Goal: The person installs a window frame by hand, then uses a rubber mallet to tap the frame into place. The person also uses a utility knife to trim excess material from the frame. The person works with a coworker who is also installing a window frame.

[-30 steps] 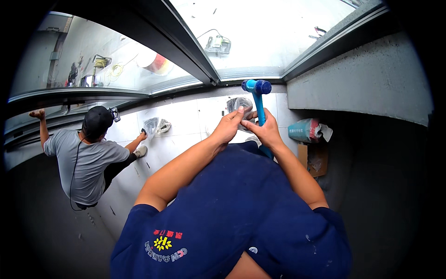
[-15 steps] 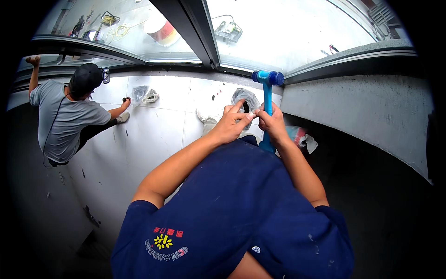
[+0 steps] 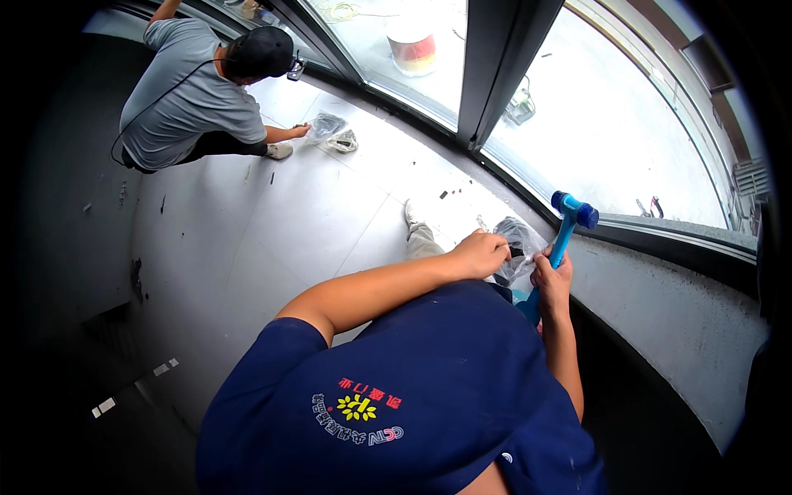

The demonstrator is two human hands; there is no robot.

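Observation:
A blue mallet (image 3: 563,238) with dark blue striking faces stands tilted in my right hand (image 3: 554,279), whose fingers close round its handle. The right thumb lies against the edge of a clear plastic bag (image 3: 521,237). Dark pieces show inside the bag; their kind is hard to make out. My left hand (image 3: 483,253) is at the bag's left side, its fingers curled in and seemingly pinching the plastic. Part of its fingertips is hidden. The lower end of the mallet's handle passes down beside my shirt.
A co-worker (image 3: 194,99) in a grey shirt and black cap crouches at the far left, one hand by another plastic bag (image 3: 326,128) on the tiled floor (image 3: 330,214). Dark-framed glass panels (image 3: 503,74) run along the far side. A low grey wall (image 3: 660,322) borders the right.
My view has turned, so the scene shifts and tilts. My hands have moved apart from their fingertip contact; the left is now at the bag's side. The mallet stays in my right hand.

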